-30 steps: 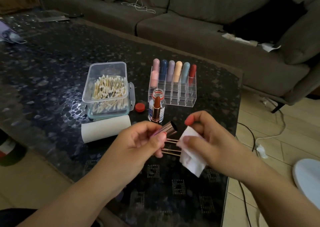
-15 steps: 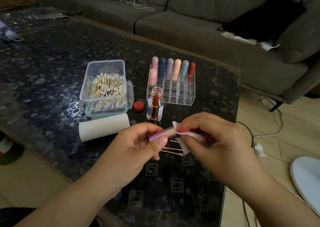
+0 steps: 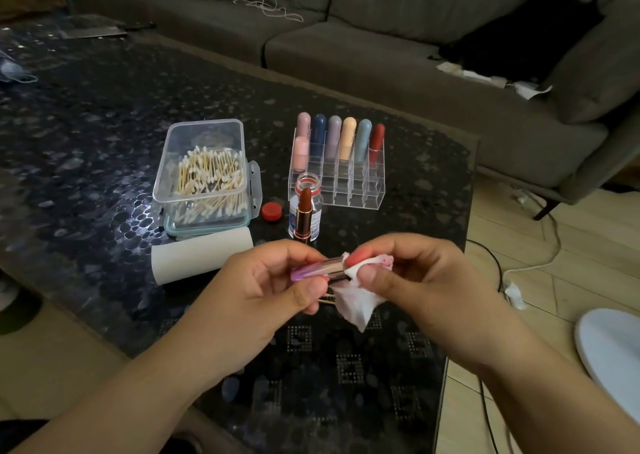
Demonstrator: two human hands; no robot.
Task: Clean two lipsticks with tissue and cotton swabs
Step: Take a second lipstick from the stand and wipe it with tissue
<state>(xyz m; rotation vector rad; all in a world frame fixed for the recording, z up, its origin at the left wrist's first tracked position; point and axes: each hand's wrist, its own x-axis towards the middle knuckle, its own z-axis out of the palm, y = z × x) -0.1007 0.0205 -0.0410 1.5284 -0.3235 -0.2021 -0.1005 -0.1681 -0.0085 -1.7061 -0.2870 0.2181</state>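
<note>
Two hands on one lipstick, wiping stage.
My left hand (image 3: 277, 280) pinched the shiny purple-silver lipstick tube (image 3: 317, 269) level, long axis running left-right; my right hand (image 3: 408, 273) pinched white pink-stained tissue (image 3: 356, 301) round its right end.

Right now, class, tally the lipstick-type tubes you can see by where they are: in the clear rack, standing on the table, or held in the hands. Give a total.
In the clear rack: 7
Standing uncapped on the table, the brown lipstick: 1
Held in the left hand, the purple lipstick, wiped with tissue by the right hand: 1
Total: 9
</note>
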